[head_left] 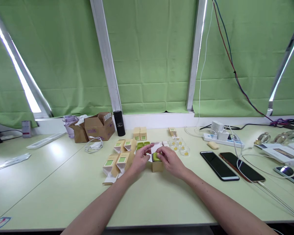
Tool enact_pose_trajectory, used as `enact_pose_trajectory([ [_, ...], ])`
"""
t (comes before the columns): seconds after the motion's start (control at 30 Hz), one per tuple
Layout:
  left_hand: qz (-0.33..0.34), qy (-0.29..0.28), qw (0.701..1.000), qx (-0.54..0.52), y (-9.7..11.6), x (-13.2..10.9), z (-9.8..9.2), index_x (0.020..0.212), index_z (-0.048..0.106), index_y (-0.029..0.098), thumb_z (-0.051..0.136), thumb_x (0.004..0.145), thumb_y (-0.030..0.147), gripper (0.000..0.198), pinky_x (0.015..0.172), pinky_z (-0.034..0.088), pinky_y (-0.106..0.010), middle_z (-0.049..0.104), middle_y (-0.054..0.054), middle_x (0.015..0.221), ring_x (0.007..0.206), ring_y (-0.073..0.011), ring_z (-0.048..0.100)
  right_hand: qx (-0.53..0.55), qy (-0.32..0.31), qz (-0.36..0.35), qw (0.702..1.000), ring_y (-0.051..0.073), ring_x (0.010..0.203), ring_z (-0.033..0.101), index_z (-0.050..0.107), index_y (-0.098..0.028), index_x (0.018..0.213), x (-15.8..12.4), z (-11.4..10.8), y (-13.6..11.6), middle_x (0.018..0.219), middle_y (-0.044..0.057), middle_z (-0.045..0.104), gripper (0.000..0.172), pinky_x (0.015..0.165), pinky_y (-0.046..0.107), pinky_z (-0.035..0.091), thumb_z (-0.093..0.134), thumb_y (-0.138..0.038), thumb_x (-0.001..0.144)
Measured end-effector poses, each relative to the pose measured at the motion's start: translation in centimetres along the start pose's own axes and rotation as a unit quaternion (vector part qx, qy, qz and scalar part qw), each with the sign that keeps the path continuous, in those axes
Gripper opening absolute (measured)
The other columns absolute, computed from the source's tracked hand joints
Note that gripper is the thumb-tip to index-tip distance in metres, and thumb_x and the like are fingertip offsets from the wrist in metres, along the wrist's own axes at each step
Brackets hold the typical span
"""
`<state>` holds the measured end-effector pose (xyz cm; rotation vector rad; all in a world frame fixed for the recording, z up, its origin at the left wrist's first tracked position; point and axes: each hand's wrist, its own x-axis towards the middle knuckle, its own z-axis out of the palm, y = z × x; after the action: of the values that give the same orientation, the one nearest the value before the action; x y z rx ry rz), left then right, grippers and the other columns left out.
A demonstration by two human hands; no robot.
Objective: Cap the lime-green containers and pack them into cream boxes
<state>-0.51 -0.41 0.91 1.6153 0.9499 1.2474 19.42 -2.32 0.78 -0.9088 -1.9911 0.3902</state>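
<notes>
Both my hands meet at the middle of the pale table over a small tan box (157,167). A small green item (156,157) sits at the top of that box. My left hand (140,160) pinches it from the left with thumb and fingers, together with a white sheet. My right hand (169,160) curls round its right side. Left of my hands lie several open tan boxes with green labels (119,160). Just behind are more green items (143,145) and several clear pieces with yellow centres (179,147).
Two dark phones (219,165) lie to the right, with a white power strip (222,138) and cables behind. At the back stand a black cylinder (119,123), a cardboard box (99,125) and two closed tan boxes (139,133). A coiled white cable (94,145) lies at left.
</notes>
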Motion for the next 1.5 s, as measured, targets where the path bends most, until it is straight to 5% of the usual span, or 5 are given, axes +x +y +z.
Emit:
enact_pose_trajectory([
  [1.5,0.002,-0.006,1.0,0.0,0.16,-0.16,0.05,0.133,0.067,0.015,0.057,0.07,0.011,0.063,0.095,0.051,-0.035,0.069,-0.012,0.127,0.105,-0.021,0.06,0.031,0.021,0.008,0.999,0.021,0.092,0.062,0.066,-0.023,0.089,0.47,0.66,0.09,0.102,0.006,0.064,0.017,0.082,0.037,0.05,0.055,-0.011,0.092],
])
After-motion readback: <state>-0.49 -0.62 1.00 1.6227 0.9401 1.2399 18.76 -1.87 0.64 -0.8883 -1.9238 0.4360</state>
